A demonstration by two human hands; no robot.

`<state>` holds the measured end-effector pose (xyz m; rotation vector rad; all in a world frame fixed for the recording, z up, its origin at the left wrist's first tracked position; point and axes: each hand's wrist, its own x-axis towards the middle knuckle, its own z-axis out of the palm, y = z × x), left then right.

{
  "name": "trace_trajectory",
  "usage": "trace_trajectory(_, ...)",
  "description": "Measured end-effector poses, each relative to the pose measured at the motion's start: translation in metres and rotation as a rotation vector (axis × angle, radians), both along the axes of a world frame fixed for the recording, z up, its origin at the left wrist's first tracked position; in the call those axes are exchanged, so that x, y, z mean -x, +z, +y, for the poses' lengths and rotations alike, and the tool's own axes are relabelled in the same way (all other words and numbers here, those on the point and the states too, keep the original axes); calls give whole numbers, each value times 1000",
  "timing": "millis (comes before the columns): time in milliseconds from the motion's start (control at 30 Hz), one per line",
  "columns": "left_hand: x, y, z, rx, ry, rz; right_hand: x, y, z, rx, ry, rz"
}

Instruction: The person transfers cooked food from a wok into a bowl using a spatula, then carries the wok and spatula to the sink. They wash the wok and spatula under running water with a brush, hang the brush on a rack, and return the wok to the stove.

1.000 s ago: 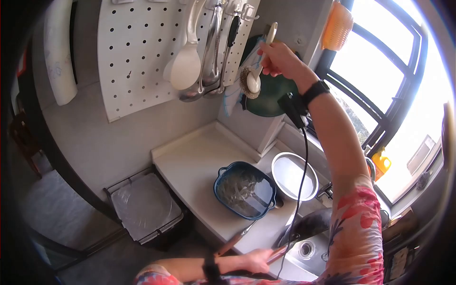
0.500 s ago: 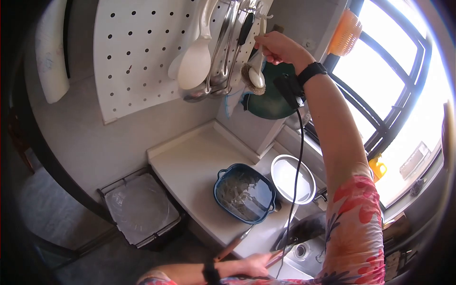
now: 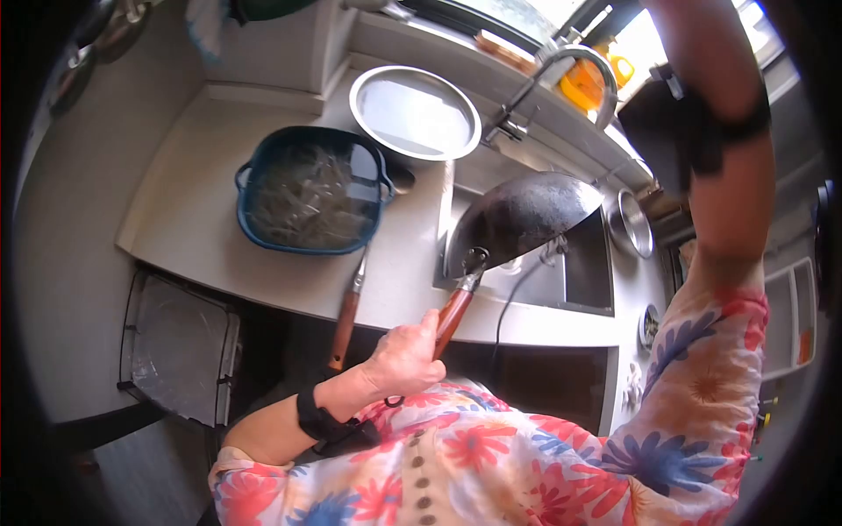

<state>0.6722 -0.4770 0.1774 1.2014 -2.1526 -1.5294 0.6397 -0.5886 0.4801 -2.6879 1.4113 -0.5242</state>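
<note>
Table point(image 3: 202, 210): pale, L-shaped, with the sink point(image 3: 586, 273) let into it; sink is the landmark.

Wok point(image 3: 519, 215): dark, tilted on its side over the sink's left edge, bowl partly above the basin. Its wooden handle point(image 3: 453, 314) runs down from the sink toward the person.

Blue dish point(image 3: 311, 190): well left of the sink on the table, two small lugs, pale stringy contents inside.

Round metal pan point(image 3: 415, 112): behind the sink's left corner, just beside the blue dish, looks shallow.

Faucet point(image 3: 561, 61): arches over the back of the sink. Small steel bowl point(image 3: 633, 223) at the sink's right side.

Second wooden-handled utensil point(image 3: 345, 317): lies left of the sink, its head end at the blue dish, handle overhanging the table edge.

Left hand point(image 3: 405, 358): in front of the sink, fingers curled around the wok handle's lower end, thumb up along it.

Right hand: out of frame above; only the raised forearm point(image 3: 732, 175) with dark strap shows, right of the sink. Grip cannot be told.
</note>
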Motion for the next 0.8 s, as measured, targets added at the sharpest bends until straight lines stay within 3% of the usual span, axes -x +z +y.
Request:
trace_trajectory(33, 3, -2, 1, -13, -19, -1, 14, -5, 16, -8, -147, 16)
trace_trajectory(100, 8, -6, 7, 34, -44, -61, 76, -19, 29, -69, -16, 17)
trace_trajectory(133, 9, -7, 11, 66, -60, -66, 91, -15, 46, -315, -134, -213)
trace_trajectory(167, 10, -9, 15, 61, -85, -72, 130, -41, 52, -153, -67, -247)
trace_trajectory(367, 17, -10, 31, 164, -108, -141, 254, -83, 132, -346, -198, -598)
trace_trajectory(533, 39, -2, 47, 178, -20, -132, 340, -120, 205, -514, -529, -779)
trace_trajectory(600, 54, 1, 56, 166, 34, -135, 374, -146, 236, -683, -614, -861)
trace_trajectory(633, 58, -7, 61, 297, 29, -102, 387, -163, 250, -742, -632, -893)
trace_trajectory(800, 76, -21, 76, 195, 111, -256, 458, -251, 315, -973, -721, -1186)
